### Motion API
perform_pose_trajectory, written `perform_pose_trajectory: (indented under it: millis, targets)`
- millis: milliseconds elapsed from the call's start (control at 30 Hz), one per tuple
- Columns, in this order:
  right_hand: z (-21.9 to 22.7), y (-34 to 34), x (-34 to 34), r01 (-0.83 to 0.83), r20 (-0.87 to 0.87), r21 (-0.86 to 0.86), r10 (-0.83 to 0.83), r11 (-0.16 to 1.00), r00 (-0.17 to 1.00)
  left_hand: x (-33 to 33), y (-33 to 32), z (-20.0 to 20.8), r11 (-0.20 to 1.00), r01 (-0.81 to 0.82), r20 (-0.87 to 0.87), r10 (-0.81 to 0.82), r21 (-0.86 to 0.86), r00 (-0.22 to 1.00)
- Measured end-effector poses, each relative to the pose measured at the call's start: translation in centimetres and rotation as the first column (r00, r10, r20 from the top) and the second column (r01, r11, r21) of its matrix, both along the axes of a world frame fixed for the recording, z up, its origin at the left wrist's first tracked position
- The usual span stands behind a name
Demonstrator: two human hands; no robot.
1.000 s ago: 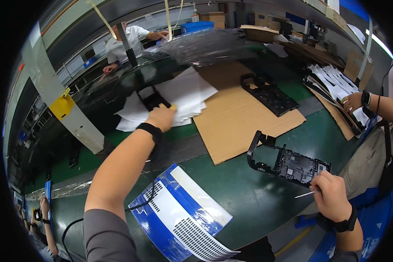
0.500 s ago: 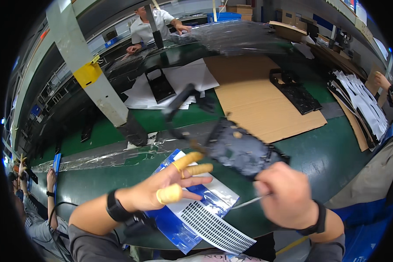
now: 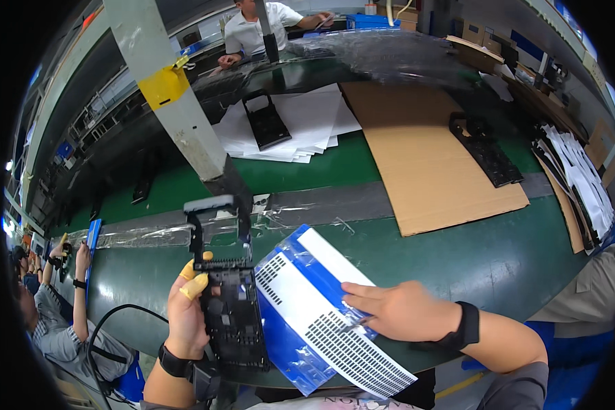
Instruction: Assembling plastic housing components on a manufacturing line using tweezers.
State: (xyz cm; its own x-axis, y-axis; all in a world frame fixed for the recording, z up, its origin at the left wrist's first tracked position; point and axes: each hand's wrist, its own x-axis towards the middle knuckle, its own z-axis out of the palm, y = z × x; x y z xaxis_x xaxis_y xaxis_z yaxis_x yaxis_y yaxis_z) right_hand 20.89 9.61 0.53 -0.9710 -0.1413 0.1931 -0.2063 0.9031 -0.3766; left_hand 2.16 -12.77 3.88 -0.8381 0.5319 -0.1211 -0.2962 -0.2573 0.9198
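My left hand (image 3: 186,316), yellow finger cots on its thumb and a finger, is closed on the left edge of a black plastic housing (image 3: 234,318). The housing stands nearly upright with its ribbed inner side showing and its handle-like loop (image 3: 242,222) at the top. To its right lies a white label sheet (image 3: 345,348) with rows of small black labels, on top of a blue-and-clear plastic bag (image 3: 290,372). Above the sheet, my right hand (image 3: 406,311) has two fingers stretched out to the left. Thin tweezers (image 3: 354,326), mostly hidden, poke out below those fingers.
Similar black housings lie on white paper (image 3: 314,137) and on a brown cardboard sheet (image 3: 417,171). A metal post (image 3: 178,116) rises from the green table (image 3: 307,260). Stacked white sheets (image 3: 581,184) stand at right. Co-workers sit at far left and across the table.
The housing has moved from my right hand's side into my left hand, at left. My left hand has closed round it. My right hand has come down over the label sheet.
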Motion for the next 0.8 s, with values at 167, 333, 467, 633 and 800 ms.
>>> perform_pose_trajectory:
  millis: [167,333,467,633,800]
  targets:
    - [0.4,0.5,2.2,0.263,0.162,0.051,-0.268,0.963,0.950,0.0,2.3,-0.3,0.990,0.135,0.141,-0.139,0.034,0.980]
    - [0.3,2.0,3.4,0.397,0.012,-0.052,-0.397,0.916,0.918,-0.3,5.3,-0.6,0.897,0.325,0.465,-0.435,0.300,0.771]
    - [1.4,3.0,2.9,0.520,0.153,-0.593,-0.548,0.615,0.822,1.0,6.5,-2.7,0.911,0.322,0.517,-0.412,0.259,0.750]
    - [2.8,3.3,-2.1,0.282,0.130,-0.910,-0.437,0.305,0.890,0.9,5.9,-3.8,0.918,0.309,0.505,-0.394,0.247,0.768]
    - [1.9,2.9,-6.2,0.488,0.474,-0.862,-0.124,0.138,0.872,0.9,5.9,-3.1,0.918,0.299,0.280,-0.369,0.262,0.886]
